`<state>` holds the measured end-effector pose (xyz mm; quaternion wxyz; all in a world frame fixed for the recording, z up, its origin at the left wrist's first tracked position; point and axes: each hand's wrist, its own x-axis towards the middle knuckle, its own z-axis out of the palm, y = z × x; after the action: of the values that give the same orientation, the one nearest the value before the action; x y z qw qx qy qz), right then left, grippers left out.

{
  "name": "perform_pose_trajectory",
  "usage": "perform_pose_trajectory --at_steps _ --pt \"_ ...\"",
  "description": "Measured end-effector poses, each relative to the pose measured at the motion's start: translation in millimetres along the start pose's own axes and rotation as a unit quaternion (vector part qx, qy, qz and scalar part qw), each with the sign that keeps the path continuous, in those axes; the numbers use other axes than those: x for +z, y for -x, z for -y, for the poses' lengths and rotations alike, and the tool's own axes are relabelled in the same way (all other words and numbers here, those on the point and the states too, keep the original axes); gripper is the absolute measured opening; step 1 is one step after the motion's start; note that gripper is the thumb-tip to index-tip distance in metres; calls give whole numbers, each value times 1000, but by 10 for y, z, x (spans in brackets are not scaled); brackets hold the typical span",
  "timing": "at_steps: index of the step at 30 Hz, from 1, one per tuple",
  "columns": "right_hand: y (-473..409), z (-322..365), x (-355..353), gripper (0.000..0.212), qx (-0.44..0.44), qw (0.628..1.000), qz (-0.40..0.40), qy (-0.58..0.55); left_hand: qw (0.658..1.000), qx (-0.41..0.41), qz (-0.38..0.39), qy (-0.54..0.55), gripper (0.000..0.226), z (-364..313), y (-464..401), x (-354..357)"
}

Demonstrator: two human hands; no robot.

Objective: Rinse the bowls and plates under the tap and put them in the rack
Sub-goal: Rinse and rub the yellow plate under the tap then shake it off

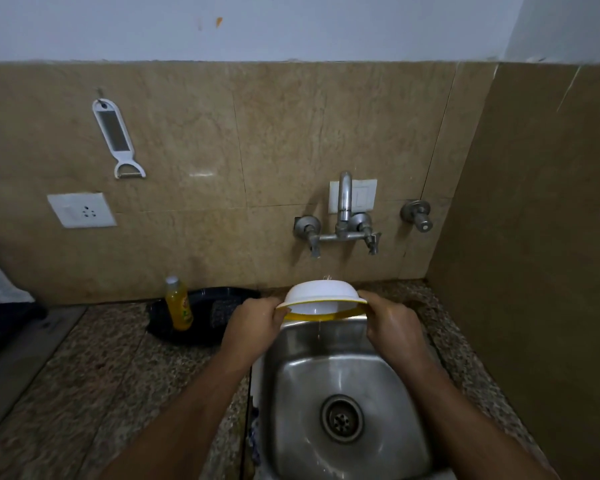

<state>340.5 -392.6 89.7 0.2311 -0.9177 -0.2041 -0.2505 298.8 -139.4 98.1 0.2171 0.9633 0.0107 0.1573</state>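
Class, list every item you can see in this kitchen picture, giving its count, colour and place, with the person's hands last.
White plastic bowl with yellow rim: one, upturned, above sink's back edge.
Steel sink: one, grey, bottom centre.
Metal wall tap: one, silver, above sink.
Yellow dish-soap bottle: one, in tray.
Black plastic tray: one, left of sink.
White peeler-grater: one, hanging on wall.
White wall socket: one, left wall.
Left hand: grips bowl's left rim.
Right hand: grips bowl's right rim.
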Motion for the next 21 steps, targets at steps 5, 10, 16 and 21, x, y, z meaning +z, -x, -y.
perform_pose_trajectory --at_steps 5,10,16,21 --pt "7 53 -62 45 -53 988 -122 -75 994 43 -91 31 29 -21 33 -38" --pt "-35 68 -80 40 -48 991 -116 -56 994 42 -101 24 29 -29 3 -95" --pt "-64 -3 35 29 32 998 49 20 998 -26 49 -1 36 58 -96 -9" --pt "-9 -6 102 26 36 998 43 30 999 -19 40 -23 31 121 -77 54"
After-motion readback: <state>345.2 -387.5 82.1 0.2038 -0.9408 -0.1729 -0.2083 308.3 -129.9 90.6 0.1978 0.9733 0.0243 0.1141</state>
